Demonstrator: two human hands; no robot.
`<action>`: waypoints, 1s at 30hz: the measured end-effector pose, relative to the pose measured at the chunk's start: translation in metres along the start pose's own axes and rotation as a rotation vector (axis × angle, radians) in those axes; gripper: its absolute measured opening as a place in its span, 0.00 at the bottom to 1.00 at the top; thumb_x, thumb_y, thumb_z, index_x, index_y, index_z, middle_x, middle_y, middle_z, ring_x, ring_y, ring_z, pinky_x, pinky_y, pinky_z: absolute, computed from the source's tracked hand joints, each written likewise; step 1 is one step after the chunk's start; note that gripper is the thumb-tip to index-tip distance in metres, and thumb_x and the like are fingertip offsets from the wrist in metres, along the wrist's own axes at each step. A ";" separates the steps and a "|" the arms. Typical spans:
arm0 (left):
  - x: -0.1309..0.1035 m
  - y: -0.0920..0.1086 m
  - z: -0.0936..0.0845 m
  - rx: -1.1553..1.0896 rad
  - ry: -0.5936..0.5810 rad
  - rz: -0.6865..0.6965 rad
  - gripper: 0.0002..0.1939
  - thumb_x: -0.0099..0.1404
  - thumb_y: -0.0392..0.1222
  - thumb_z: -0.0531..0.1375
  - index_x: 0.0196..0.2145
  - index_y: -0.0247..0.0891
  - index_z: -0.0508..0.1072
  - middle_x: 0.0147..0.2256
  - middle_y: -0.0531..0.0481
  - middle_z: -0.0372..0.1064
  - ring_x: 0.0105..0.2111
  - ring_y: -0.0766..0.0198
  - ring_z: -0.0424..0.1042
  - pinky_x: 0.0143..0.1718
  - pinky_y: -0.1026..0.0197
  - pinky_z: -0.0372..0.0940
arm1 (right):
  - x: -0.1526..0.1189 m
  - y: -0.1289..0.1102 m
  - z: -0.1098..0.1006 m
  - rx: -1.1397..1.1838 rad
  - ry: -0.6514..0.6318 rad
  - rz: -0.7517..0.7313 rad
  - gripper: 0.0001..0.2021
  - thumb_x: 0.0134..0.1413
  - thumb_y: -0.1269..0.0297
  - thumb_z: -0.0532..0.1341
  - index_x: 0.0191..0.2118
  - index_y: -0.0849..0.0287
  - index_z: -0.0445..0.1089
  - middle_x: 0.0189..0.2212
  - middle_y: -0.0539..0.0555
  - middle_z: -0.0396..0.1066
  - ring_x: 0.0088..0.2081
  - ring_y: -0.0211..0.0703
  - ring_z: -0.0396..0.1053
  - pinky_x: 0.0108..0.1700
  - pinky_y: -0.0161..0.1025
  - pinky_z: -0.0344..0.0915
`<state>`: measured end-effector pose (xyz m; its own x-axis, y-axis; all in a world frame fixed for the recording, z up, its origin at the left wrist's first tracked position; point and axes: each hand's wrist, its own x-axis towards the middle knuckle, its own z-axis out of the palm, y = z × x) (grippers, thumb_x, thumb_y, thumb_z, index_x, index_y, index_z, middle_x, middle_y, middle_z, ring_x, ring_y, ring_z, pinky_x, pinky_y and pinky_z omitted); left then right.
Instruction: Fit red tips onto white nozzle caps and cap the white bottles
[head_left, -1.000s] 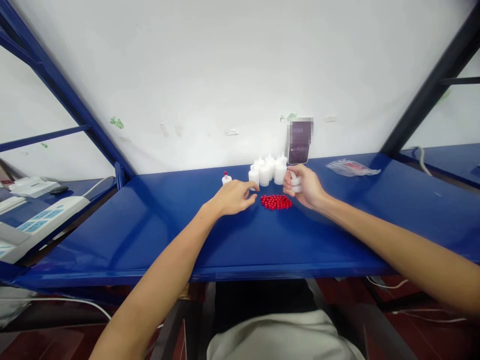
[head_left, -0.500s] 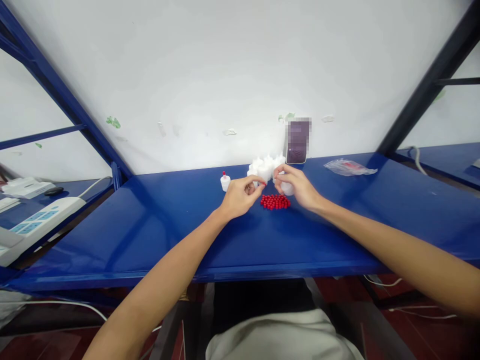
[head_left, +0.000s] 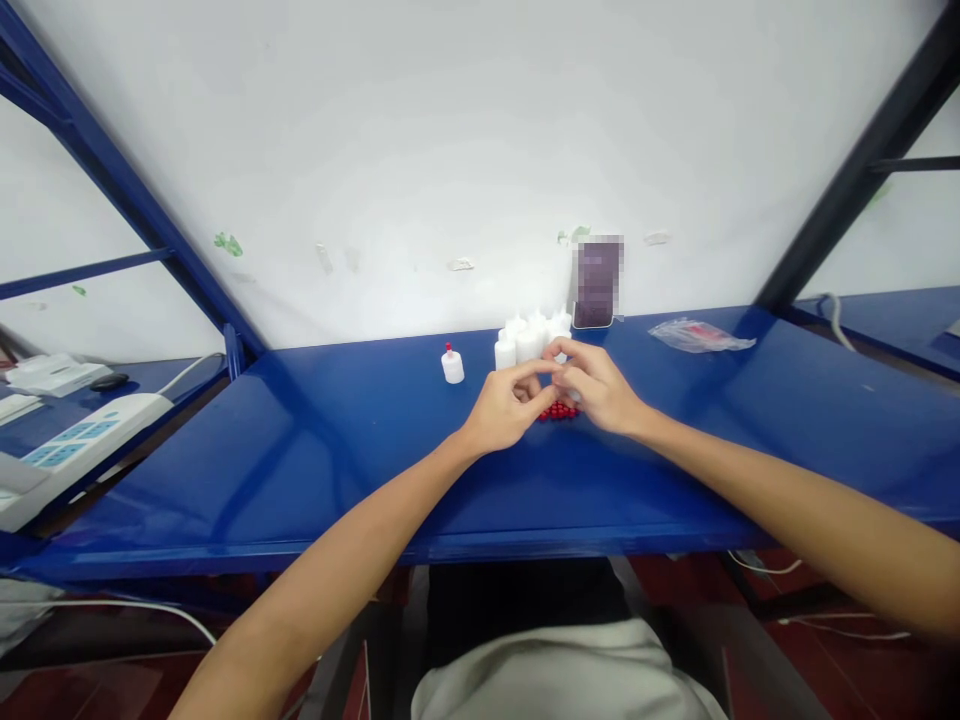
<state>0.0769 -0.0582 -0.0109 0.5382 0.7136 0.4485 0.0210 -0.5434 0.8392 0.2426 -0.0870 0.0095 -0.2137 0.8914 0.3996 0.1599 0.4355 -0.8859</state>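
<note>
My left hand [head_left: 510, 405] is closed in a pinch, its fingertips meeting those of my right hand [head_left: 596, 385]. The small red cap in the left pinch is hidden by the fingers now. My right hand is wrapped round a white squeeze bottle, mostly covered by the fingers and palm. Beneath the hands lies a pile of small red caps [head_left: 559, 411], partly hidden. Just behind them stand several white bottles [head_left: 529, 340] with pointed tips, close together. Off to the left, one white bottle [head_left: 452, 367] stands upright with a red cap on its tip.
A phone-like device [head_left: 596, 285] leans against the wall behind the bottles. A clear plastic bag [head_left: 701, 335] with something red lies at the right on the blue table [head_left: 300, 470]. A power strip [head_left: 82, 450] is at the far left. Blue frame posts rise on both sides.
My left hand has moved right with the red cap and now meets my right hand at the fingertips. The left hand now covers part of the cap pile.
</note>
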 end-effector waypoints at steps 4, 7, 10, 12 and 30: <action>-0.001 0.001 0.003 -0.055 -0.031 -0.044 0.16 0.63 0.48 0.64 0.44 0.35 0.76 0.18 0.59 0.58 0.18 0.72 0.56 0.23 0.66 0.55 | -0.001 -0.001 0.001 -0.012 -0.017 0.009 0.05 0.50 0.64 0.56 0.35 0.53 0.60 0.13 0.41 0.59 0.16 0.36 0.55 0.20 0.34 0.52; 0.001 0.001 0.001 -0.058 -0.009 -0.010 0.14 0.63 0.48 0.63 0.41 0.36 0.74 0.18 0.60 0.56 0.18 0.73 0.55 0.23 0.67 0.54 | 0.000 0.005 0.002 -0.059 -0.005 -0.029 0.08 0.55 0.59 0.59 0.39 0.53 0.61 0.15 0.41 0.60 0.17 0.35 0.55 0.22 0.34 0.53; 0.007 0.001 -0.012 -0.042 0.204 0.027 0.12 0.65 0.50 0.61 0.38 0.39 0.69 0.18 0.60 0.55 0.18 0.72 0.53 0.21 0.67 0.52 | 0.003 0.010 -0.002 -0.172 0.061 -0.061 0.11 0.62 0.53 0.55 0.41 0.54 0.64 0.19 0.44 0.64 0.20 0.36 0.58 0.25 0.35 0.55; 0.012 -0.001 -0.032 0.004 0.449 0.051 0.11 0.65 0.50 0.60 0.36 0.40 0.66 0.18 0.60 0.55 0.17 0.72 0.53 0.21 0.67 0.51 | 0.006 0.011 -0.007 -0.237 0.116 -0.050 0.11 0.63 0.54 0.53 0.37 0.55 0.66 0.19 0.45 0.64 0.21 0.37 0.60 0.27 0.36 0.56; 0.014 -0.038 -0.100 0.560 0.618 -0.097 0.08 0.61 0.46 0.60 0.36 0.40 0.73 0.17 0.61 0.54 0.19 0.68 0.57 0.29 0.63 0.55 | 0.025 0.025 -0.029 -0.372 0.210 -0.009 0.12 0.48 0.70 0.60 0.36 0.57 0.79 0.38 0.56 0.68 0.39 0.46 0.68 0.44 0.45 0.67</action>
<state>-0.0005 0.0167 -0.0060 -0.0432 0.7937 0.6068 0.5463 -0.4897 0.6795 0.2688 -0.0501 0.0043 -0.0217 0.8769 0.4802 0.5038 0.4245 -0.7523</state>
